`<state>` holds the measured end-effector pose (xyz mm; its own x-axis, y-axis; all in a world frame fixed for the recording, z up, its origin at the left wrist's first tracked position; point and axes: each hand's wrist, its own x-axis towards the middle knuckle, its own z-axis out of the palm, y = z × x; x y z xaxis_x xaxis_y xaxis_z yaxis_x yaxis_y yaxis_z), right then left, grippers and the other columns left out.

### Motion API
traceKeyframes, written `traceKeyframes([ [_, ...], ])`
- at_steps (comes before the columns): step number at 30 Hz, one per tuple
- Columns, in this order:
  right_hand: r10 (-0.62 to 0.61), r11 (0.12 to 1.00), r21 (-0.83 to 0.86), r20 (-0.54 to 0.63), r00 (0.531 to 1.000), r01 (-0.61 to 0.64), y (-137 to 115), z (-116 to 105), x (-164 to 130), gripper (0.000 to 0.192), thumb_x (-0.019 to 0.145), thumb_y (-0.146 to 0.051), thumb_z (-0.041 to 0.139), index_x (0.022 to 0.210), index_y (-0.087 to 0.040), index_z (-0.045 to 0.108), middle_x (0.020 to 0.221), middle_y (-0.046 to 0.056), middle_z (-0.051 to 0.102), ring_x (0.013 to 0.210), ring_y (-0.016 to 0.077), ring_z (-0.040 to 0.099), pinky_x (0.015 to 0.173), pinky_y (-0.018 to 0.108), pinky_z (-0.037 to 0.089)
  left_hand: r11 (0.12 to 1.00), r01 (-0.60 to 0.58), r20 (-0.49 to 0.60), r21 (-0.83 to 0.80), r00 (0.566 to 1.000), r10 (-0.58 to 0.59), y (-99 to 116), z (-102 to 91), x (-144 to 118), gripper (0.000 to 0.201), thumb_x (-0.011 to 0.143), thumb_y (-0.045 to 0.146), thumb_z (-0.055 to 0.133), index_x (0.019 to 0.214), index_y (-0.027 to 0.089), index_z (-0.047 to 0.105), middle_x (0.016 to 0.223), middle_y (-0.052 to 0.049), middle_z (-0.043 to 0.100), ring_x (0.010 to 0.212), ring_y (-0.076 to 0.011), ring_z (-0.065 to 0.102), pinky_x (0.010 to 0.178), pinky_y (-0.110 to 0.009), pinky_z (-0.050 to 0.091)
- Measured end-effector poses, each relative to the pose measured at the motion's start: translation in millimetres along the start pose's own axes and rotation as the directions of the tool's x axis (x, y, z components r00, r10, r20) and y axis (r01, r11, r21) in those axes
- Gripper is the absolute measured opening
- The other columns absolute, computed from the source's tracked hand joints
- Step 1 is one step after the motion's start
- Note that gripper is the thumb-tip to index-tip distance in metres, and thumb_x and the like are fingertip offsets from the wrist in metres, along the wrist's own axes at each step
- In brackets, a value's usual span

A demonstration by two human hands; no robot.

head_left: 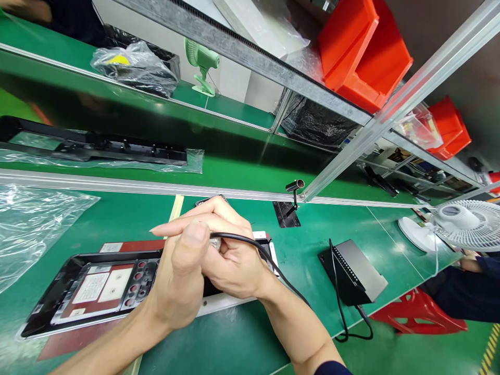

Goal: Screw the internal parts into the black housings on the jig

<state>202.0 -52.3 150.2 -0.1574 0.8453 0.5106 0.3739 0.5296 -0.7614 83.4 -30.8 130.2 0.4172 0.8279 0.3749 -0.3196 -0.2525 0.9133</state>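
Note:
My left hand [175,276] and my right hand [238,255] are pressed together above a black framed panel [50,297]. A black cable [281,271] runs out of the right hand's grip and down along that forearm. A small shiny end piece [214,242] shows between the hands, mostly covered by fingers. The left hand is closed against the right, its thumb on top, and what it grips is hidden. One finger points out to the left. Beneath the hands, the panel has a labelled plate and a dark strip with round holes, and lies partly over reddish-brown sheets [78,336].
A dark box-shaped device [353,271] with a cable sits to the right, near a white fan [461,224]. A small black stand [295,195] is by the metal post. Behind the rail lies a long black frame [97,146]. Red bins [355,52] are overhead.

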Motion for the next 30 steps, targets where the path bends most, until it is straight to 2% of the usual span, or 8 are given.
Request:
traceKeyframes([
  [5, 0.047, 0.998, -0.044, 0.006, 0.999, -0.046, 0.7, 2.1, -1.4, 0.019, 0.108, -0.026, 0.062, 0.11, -0.029, 0.08, 0.119, 0.001, 0.077, 0.112, 0.0156, 0.074, 0.101, 0.03, 0.068, 0.999, 0.044, -0.02, 0.027, 0.999, -0.044, 4.3, 1.0, 0.3, 0.062, 0.107, 0.069, 0.044, 0.084, 0.024, 0.081, 0.107, -0.01, 0.076, 0.116, -0.0369, 0.066, 0.096, -0.051, 0.061],
  [11, 0.064, 0.998, -0.005, -0.029, 0.997, -0.065, -1.3, 3.5, -3.4, 0.018, 0.108, -0.027, 0.064, 0.109, -0.031, 0.081, 0.12, 0.0, 0.077, 0.112, 0.0143, 0.074, 0.103, 0.027, 0.068, 0.998, 0.058, -0.048, 0.035, 0.997, -0.056, 2.7, 1.3, -1.5, 0.063, 0.106, 0.072, 0.045, 0.091, 0.024, 0.083, 0.102, -0.01, 0.077, 0.116, -0.0378, 0.068, 0.097, -0.052, 0.062],
  [19, -0.023, 0.999, 0.044, -0.05, 0.998, 0.025, 2.6, 2.6, -1.0, 0.023, 0.11, -0.035, 0.059, 0.105, -0.029, 0.081, 0.114, 0.002, 0.075, 0.108, 0.0147, 0.074, 0.102, 0.03, 0.067, 0.998, 0.067, -0.014, 0.019, 0.998, -0.067, 0.3, -0.9, -4.3, 0.065, 0.107, 0.073, 0.042, 0.089, 0.025, 0.083, 0.113, -0.009, 0.078, 0.119, -0.0372, 0.068, 0.099, -0.05, 0.061],
  [26, 0.022, 1.0, 0.004, -0.024, 0.999, -0.022, 2.2, 3.4, -2.6, 0.019, 0.109, -0.03, 0.062, 0.11, -0.029, 0.081, 0.12, 0.0, 0.076, 0.113, 0.0139, 0.074, 0.105, 0.027, 0.066, 0.999, -0.048, -0.011, -0.023, 0.999, 0.047, 1.6, 3.3, 3.5, 0.06, 0.109, 0.064, 0.044, 0.083, 0.024, 0.08, 0.116, -0.009, 0.077, 0.119, -0.0355, 0.066, 0.102, -0.05, 0.06],
  [30, 0.024, 1.0, -0.005, 0.005, 1.0, -0.024, 4.8, 4.5, -4.6, 0.021, 0.109, -0.025, 0.061, 0.116, -0.029, 0.08, 0.123, 0.0, 0.076, 0.116, 0.0133, 0.074, 0.106, 0.026, 0.066, 0.998, -0.043, -0.008, -0.053, 0.999, 0.042, -1.0, 3.0, 1.3, 0.057, 0.112, 0.06, 0.043, 0.087, 0.025, 0.08, 0.108, -0.006, 0.078, 0.113, -0.0322, 0.07, 0.103, -0.048, 0.059],
])
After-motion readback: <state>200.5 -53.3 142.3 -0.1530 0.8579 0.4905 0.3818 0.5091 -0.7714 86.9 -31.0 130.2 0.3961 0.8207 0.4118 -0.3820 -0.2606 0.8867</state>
